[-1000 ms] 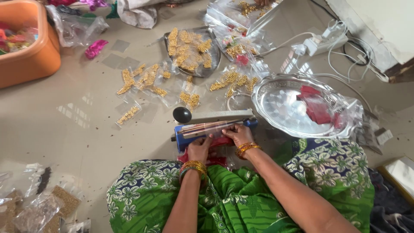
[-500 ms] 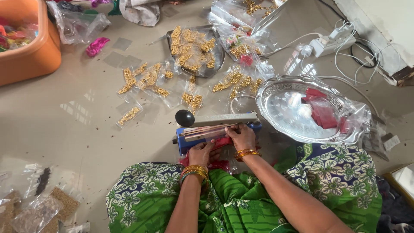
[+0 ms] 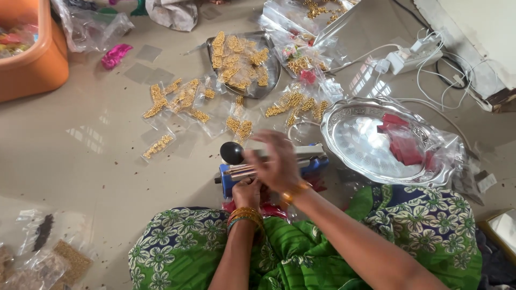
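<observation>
The blurred right hand (image 3: 277, 161) hides part of the blue sealer (image 3: 317, 164).

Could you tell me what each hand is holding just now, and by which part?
The left hand grips the blue sealer at its near edge. The blurred right hand hovers over its bar; any hold cannot be told.

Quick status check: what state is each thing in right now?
Blue heat sealer: on the floor, arm raised.
Right hand: blurred, above the sealer.
Left hand: at the sealer's near edge.
Silver tray: bagged in clear plastic, red packets inside.
Round steel plate: heaped with gold-bead packets.
Orange tub: upright.
</observation>
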